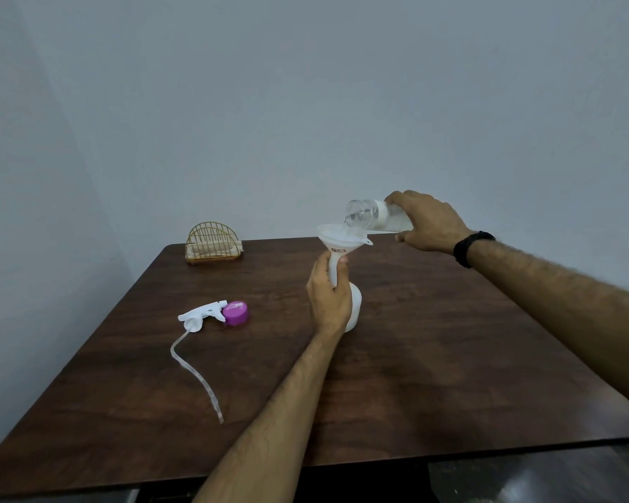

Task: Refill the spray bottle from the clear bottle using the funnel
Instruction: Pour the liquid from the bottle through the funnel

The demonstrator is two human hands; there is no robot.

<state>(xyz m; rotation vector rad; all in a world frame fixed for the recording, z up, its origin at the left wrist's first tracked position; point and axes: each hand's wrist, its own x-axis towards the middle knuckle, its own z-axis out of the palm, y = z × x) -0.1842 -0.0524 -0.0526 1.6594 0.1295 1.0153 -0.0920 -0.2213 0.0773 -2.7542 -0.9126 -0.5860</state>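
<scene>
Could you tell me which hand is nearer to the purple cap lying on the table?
Left. The left hand grips the funnel just right of the purple cap; the right hand is farther right.

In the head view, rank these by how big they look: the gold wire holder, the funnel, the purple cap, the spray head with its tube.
Largest to smallest:
1. spray head with its tube, longest span
2. funnel and gold wire holder, look alike; the holder sits farther back, so unranked
3. purple cap
</scene>
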